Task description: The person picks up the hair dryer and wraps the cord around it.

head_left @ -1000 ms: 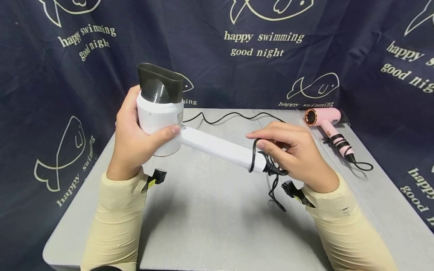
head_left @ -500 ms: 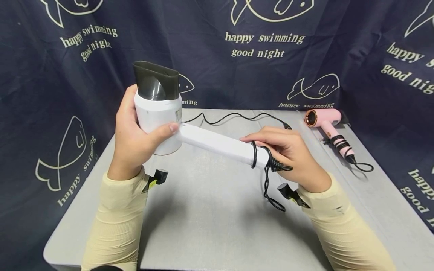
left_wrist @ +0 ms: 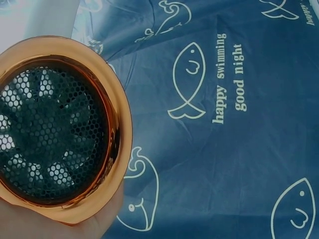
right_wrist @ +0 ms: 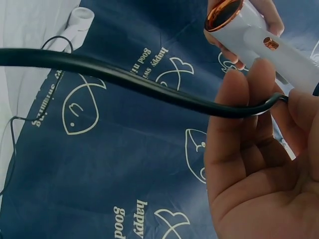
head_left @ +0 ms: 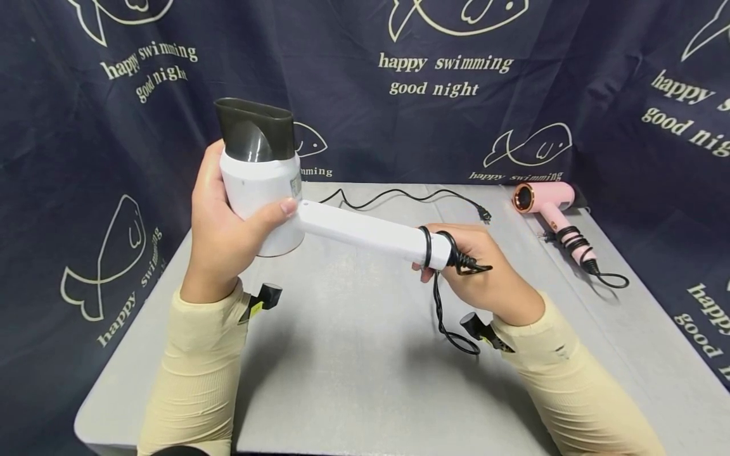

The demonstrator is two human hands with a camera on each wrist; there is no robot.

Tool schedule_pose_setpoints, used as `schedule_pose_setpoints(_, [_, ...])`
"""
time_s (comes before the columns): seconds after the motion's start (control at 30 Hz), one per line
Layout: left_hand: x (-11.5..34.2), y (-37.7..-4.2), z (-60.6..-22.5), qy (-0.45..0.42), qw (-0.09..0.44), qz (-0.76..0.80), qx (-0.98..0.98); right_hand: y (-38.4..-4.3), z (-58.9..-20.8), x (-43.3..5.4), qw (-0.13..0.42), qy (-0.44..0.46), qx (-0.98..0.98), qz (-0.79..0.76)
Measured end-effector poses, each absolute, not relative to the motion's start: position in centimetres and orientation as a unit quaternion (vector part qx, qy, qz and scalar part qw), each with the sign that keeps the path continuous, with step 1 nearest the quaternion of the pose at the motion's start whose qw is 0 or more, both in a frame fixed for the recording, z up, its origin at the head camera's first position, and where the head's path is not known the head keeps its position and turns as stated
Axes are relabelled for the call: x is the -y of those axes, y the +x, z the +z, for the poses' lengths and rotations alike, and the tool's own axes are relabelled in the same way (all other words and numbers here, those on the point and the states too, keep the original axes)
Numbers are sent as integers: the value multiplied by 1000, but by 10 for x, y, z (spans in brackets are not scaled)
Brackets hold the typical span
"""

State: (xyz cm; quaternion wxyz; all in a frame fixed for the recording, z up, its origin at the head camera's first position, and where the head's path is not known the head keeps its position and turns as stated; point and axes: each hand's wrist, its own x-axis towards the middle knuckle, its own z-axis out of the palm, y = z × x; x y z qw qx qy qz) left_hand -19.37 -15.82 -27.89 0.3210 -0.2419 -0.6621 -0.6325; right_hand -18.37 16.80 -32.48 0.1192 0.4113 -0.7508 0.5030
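My left hand point(head_left: 219, 234) grips the round body of a white hair dryer point(head_left: 353, 231) above the table. The dryer's black flat nozzle point(head_left: 253, 130) points up. Its copper-rimmed rear grille point(left_wrist: 50, 134) fills the left side of the left wrist view. The handle slants toward my right hand point(head_left: 485, 266). A black cord point(head_left: 428, 247) loops round the handle's end, and a twisted length hangs below. My right hand is behind that end, partly hidden by it. In the right wrist view, its curled fingers and thumb pinch the cord point(right_wrist: 174, 94).
A pink hair dryer point(head_left: 553, 196) lies at the table's back right, black cord wound round its handle. Another stretch of black cord with a plug point(head_left: 483, 214) runs along the back of the grey table point(head_left: 353, 380). A dark blue printed curtain point(head_left: 342, 38) surrounds the table.
My right hand has moved left and down, from above the handle's end to behind and beneath it, with the cord. The white dryer has shifted slightly left and up.
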Motion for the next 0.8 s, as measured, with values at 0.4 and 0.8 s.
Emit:
schedule_pose_setpoints(0.4, [156, -197, -280, -236, 326, -654, 641, -180, -324, -163, 56, 387, 759, 520])
schedule_pose_setpoints(0.8, [154, -198, -279, -207, 352, -660, 631, -176, -323, -159, 95, 369, 820, 426])
